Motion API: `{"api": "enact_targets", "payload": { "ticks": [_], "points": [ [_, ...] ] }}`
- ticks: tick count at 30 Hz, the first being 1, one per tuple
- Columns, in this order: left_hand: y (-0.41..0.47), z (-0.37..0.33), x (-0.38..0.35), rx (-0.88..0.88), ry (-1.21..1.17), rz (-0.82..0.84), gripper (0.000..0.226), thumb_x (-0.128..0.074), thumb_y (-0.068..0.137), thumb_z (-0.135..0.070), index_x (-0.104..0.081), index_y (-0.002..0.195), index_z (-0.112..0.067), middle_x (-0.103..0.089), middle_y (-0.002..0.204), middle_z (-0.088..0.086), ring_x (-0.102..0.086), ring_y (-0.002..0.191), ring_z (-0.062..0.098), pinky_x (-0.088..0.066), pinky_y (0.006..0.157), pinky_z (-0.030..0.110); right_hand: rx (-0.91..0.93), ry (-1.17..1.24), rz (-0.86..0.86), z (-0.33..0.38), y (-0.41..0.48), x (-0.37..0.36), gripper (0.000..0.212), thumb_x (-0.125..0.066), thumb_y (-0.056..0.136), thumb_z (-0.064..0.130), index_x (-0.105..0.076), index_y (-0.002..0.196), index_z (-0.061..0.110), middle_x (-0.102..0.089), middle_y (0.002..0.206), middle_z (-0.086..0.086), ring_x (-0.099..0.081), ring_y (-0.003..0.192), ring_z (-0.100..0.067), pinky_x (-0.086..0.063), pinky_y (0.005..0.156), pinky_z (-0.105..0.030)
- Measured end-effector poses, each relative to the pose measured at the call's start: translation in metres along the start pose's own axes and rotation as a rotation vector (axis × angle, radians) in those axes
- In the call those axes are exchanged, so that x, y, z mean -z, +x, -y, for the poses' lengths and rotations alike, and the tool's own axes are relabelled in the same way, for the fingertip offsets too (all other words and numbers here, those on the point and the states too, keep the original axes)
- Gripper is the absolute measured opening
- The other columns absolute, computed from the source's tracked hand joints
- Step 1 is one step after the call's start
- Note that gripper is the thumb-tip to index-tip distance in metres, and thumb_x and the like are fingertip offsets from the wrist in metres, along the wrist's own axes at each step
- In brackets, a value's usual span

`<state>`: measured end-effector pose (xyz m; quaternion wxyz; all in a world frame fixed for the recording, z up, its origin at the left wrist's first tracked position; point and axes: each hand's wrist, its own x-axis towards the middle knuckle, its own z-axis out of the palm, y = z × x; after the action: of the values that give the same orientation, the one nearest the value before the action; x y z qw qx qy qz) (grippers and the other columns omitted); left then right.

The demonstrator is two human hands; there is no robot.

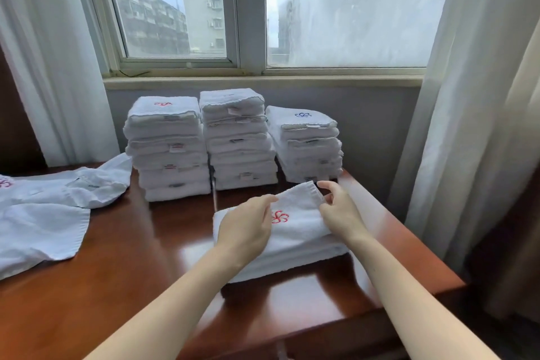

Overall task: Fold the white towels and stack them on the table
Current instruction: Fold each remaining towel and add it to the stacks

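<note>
A folded white towel with a red embroidered mark (295, 222) lies on top of a low stack of folded towels on the brown table (122, 266), right of centre. My left hand (248, 228) rests flat on the towel's left part, fingers pointing toward the mark. My right hand (339, 210) pinches the towel's far right edge between thumb and fingers. Three tall stacks of folded white towels stand at the back: left (169, 149), middle (239, 140) and right (306, 146).
Several unfolded white towels (49, 213) lie spread over the table's left side. Sheer curtains (467, 96) hang at both sides of the window (233, 9). The table's right edge runs close to the low stack.
</note>
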<state>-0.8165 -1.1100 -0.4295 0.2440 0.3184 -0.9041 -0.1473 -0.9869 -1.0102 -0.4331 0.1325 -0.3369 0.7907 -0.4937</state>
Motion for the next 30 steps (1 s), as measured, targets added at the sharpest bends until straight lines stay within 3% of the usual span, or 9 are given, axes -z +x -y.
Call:
{"api": "enact_targets", "payload": {
  "ticks": [5,9,13,16,18,20,22,24,30],
  "points": [
    [0.000,-0.001,-0.007,-0.072,-0.027,0.050,0.040,-0.038,0.103,-0.029,-0.050,0.141,-0.028,-0.058,0.139,-0.009,-0.049,0.129,0.015,-0.035,0.106,0.029,-0.161,0.214,-0.007,-0.011,0.006,0.003,0.041,-0.047,0.089,0.000,-0.053,0.126,0.015,-0.060,0.117,-0.005,-0.059,0.108,-0.022,-0.048,0.090,-0.034],
    [0.004,-0.005,-0.015,-0.183,0.091,0.226,0.045,-0.035,0.103,-0.040,-0.038,0.146,-0.028,-0.042,0.152,-0.006,-0.030,0.144,0.017,-0.007,0.121,0.038,-0.242,0.334,0.008,-0.013,0.009,0.008,0.031,-0.047,0.090,0.001,-0.055,0.117,0.011,-0.063,0.114,-0.008,-0.064,0.104,-0.025,-0.053,0.081,-0.036],
    [0.008,0.003,-0.025,-0.206,0.238,0.355,0.059,-0.023,0.102,-0.053,-0.016,0.156,-0.031,-0.006,0.166,-0.006,0.001,0.152,0.011,0.008,0.122,0.045,-0.124,0.027,-0.028,-0.005,0.008,0.008,0.046,-0.046,0.091,0.010,-0.045,0.137,0.016,-0.054,0.129,-0.003,-0.052,0.119,-0.023,-0.044,0.102,-0.040],
    [0.008,0.007,-0.029,-0.226,0.246,0.360,0.062,-0.022,0.100,-0.057,-0.012,0.157,-0.033,-0.003,0.166,-0.007,0.004,0.152,0.010,0.008,0.122,0.045,0.301,-0.390,-0.222,0.009,0.004,0.005,0.059,-0.048,0.088,0.013,-0.043,0.146,0.022,-0.049,0.142,0.002,-0.042,0.133,-0.019,-0.034,0.110,-0.041],
    [0.009,0.010,-0.031,-0.228,0.242,0.351,0.064,-0.022,0.099,-0.060,-0.012,0.157,-0.033,-0.002,0.166,-0.008,0.005,0.151,0.008,0.008,0.122,0.045,0.488,-0.497,-0.082,0.016,0.006,-0.001,0.058,-0.045,0.090,0.010,-0.046,0.146,0.025,-0.050,0.146,0.004,-0.037,0.140,-0.014,-0.023,0.118,-0.041],
    [0.008,0.013,-0.032,-0.220,0.240,0.341,0.067,-0.023,0.099,-0.061,-0.011,0.158,-0.031,-0.002,0.166,-0.008,0.005,0.151,0.007,0.007,0.123,0.043,0.429,-0.608,0.159,0.008,0.009,-0.011,0.049,-0.039,0.099,0.014,-0.045,0.147,0.025,-0.046,0.150,0.004,-0.030,0.145,-0.013,-0.012,0.122,-0.042],
    [0.006,0.016,-0.033,-0.197,0.246,0.312,0.073,-0.024,0.097,-0.063,-0.012,0.158,-0.026,-0.003,0.166,-0.006,0.003,0.151,0.008,0.005,0.123,0.041,0.324,-0.543,0.288,-0.008,0.013,-0.016,0.043,-0.036,0.104,0.021,-0.046,0.146,0.021,-0.042,0.153,0.004,-0.026,0.146,-0.012,-0.011,0.122,-0.036],
    [0.004,0.018,-0.034,-0.157,0.273,0.265,0.082,-0.018,0.090,-0.071,-0.013,0.158,-0.025,-0.006,0.166,-0.002,0.000,0.152,0.013,0.004,0.123,0.042,0.274,-0.401,0.278,-0.017,0.017,-0.018,0.041,-0.038,0.105,0.022,-0.049,0.144,0.019,-0.043,0.152,0.005,-0.025,0.145,-0.010,-0.013,0.121,-0.027],
    [0.001,0.022,-0.034,-0.086,0.293,0.249,0.098,-0.007,0.075,-0.085,-0.011,0.157,-0.030,-0.006,0.166,0.000,-0.001,0.153,0.023,0.004,0.121,0.048,0.252,-0.414,0.244,-0.018,0.017,-0.020,0.043,-0.037,0.102,0.021,-0.050,0.143,0.020,-0.045,0.149,0.003,-0.032,0.140,-0.010,-0.019,0.115,-0.024]
  ]
}}
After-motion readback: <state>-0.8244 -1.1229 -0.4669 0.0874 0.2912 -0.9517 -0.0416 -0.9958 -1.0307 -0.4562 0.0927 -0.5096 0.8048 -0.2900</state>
